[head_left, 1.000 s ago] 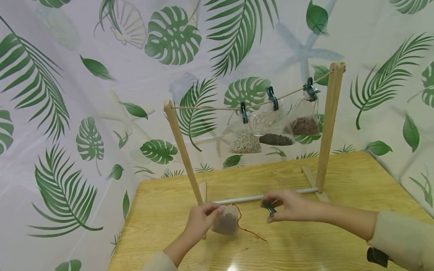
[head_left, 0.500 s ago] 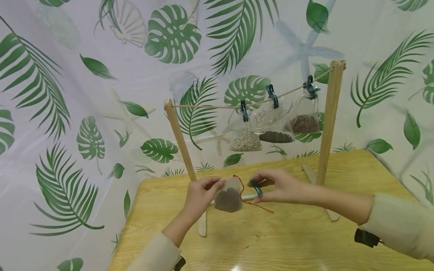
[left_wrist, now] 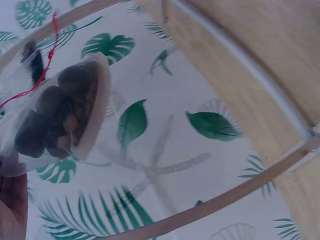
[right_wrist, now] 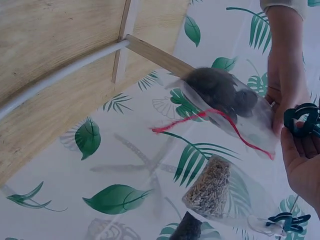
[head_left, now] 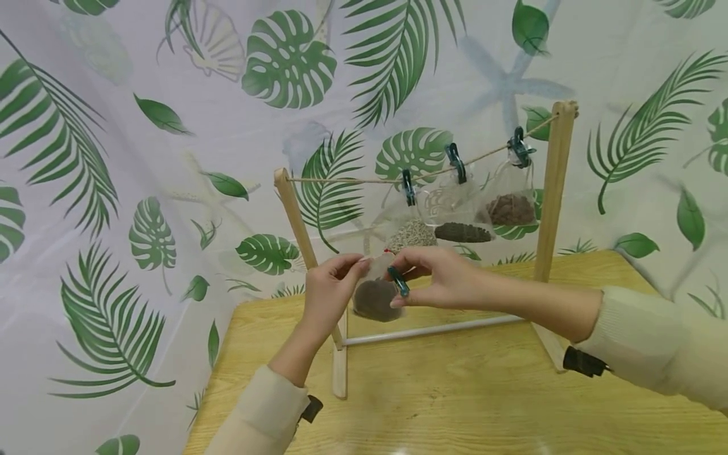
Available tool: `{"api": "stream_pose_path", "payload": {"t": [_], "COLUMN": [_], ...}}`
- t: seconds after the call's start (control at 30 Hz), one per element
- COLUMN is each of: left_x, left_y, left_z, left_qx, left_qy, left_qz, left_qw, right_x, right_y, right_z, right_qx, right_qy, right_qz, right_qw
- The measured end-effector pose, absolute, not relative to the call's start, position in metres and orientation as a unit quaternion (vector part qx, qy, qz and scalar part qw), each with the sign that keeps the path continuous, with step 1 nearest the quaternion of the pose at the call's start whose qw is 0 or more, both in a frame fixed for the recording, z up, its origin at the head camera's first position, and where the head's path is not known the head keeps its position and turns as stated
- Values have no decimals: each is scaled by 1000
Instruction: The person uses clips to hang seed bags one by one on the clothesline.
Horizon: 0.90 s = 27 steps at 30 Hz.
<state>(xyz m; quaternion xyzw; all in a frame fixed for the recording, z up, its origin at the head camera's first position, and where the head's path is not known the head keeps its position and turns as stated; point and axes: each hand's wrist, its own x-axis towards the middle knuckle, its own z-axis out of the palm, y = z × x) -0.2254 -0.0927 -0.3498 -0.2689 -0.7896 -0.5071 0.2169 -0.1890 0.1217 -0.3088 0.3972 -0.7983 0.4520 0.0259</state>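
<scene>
My left hand (head_left: 330, 287) pinches the top of a small see-through mesh pouch (head_left: 376, 299) filled with dark round lumps. A red drawstring (right_wrist: 235, 131) trails from the pouch. Between the thumb and fingers of my right hand (head_left: 435, 278) is a dark green spring clip (head_left: 399, 281), right beside the pouch's top. Behind the hands, a cord (head_left: 341, 181) runs between two wooden posts. Three clear bags hang from it on green clips: one of pale grains (head_left: 412, 234), one of dark bits (head_left: 463, 232) and one of brown chunks (head_left: 512, 210).
The rack's left post (head_left: 296, 218) and right post (head_left: 553, 196) stand on wooden feet, joined low down by a white rod (head_left: 432, 330). Under it is a wood-grain table (head_left: 455, 398). A leaf-print cloth (head_left: 142, 145) covers the walls close behind.
Both hands have risen from near the tabletop toward the cord, lifting the pouch. My right hand has also moved left, bringing the clip next to the pouch's top.
</scene>
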Motion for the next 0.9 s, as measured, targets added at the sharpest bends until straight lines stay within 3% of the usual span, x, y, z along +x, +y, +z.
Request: {"api": "stream_pose_path", "payload": {"t": [0.37, 0.63, 0.9], "left_x": [-243, -255, -262], "left_y": [-93, -88, -85], "left_z": [-299, -285, -278], "left_qx": [-214, -198, -184], "left_qy": [-794, -786, -773], "left_qz": [-495, -473, -498], "left_qw": [282, 346, 347], "right_x": [-199, -207, -226], "right_y": [106, 103, 96], "right_z": [-292, -257, -218], "right_qx": [392, 374, 329], "right_qy": [-789, -799, -761], "right_qz": [470, 467, 554], "right_qw": [49, 66, 78]}}
